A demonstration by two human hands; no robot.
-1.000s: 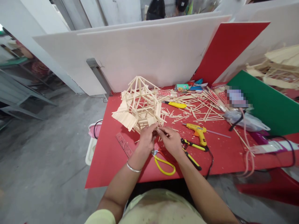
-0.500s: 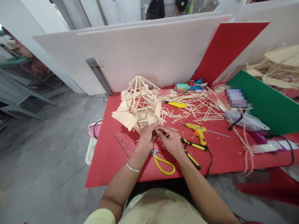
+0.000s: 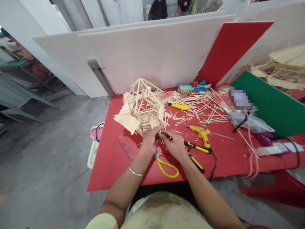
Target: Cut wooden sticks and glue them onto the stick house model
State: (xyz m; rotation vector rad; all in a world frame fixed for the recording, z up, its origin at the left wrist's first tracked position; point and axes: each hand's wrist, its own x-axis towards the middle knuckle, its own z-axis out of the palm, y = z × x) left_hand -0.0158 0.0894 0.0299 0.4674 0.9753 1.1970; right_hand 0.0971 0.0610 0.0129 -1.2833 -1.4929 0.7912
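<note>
Sticks of pale, bare wood [image 3: 128, 122] are forming an open, many-sided model [image 3: 143, 103], its slender ribs rising to a peak and its lower skirts flaring out in flat, ridged panels. The model is standing on the left part of a matt red tabletop [image 3: 111, 171], with 2 bare hands meeting at its near edge. The left hand [image 3: 150, 140], with a shiny silver-coloured bangle [image 3: 135, 171] around its wrist, is gripping there with curled fingers; the right hand [image 3: 173, 142] is pinching beside it, thumb against fingers. Which stick they are grasping is too hidden to tell.

Near the hands, yellow loop-handled scissors [image 3: 170, 176], a pliers-like tool with 2 black-and-yellow grips [image 3: 201, 148], and a yellow plastic glue gun [image 3: 202, 134] are lying on the red surface. A reddish see-through ruler [image 3: 126, 148] is resting at left. Loose thin sticks [image 3: 209, 111] are scattering across the back, near a yellow-handled cutter [image 3: 180, 106].

Behind, smooth white boards [image 3: 147, 54] and 1 red board [image 3: 238, 47] are leaning upright; a green board [image 3: 274, 101] is slanting at right. Grey concrete floor [image 3: 52, 143] is stretching leftward towards a grey chair [image 3: 21, 92].
</note>
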